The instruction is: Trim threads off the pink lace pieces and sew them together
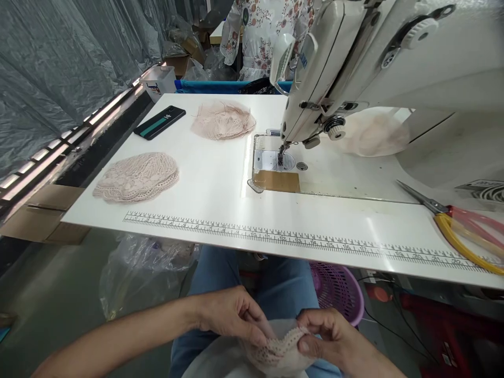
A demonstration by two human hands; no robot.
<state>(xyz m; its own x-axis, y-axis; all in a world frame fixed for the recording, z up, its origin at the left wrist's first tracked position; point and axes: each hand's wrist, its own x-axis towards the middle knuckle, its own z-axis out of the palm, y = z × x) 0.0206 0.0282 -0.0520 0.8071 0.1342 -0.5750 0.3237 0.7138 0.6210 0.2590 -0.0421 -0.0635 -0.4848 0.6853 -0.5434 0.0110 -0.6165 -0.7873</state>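
Note:
Over the lap, a pale beige lace piece with a scalloped, holed edge point(281, 346) is held between both hands, with sheer fabric around it. My left hand point(240, 317) pinches its left side between thumb and fingers. On the right, my right hand point(328, 336) grips the lace edge, thumb in front and fingers curled behind. White sheer cloth point(220, 359) spreads below across the jeans. On the table lie a stack of beige lace pieces point(137, 177) at left and a heap of thin beige mesh pieces point(224, 121) farther back.
A sewing machine point(315, 79) stands at right, its needle over the metal plate point(271, 160). Scissors point(444, 210) lie at the right edge. A phone point(159, 122) rests at back left. Below are a purple basket point(342, 291) and a plastic bag point(137, 273). Someone in a floral top point(268, 31) is beyond.

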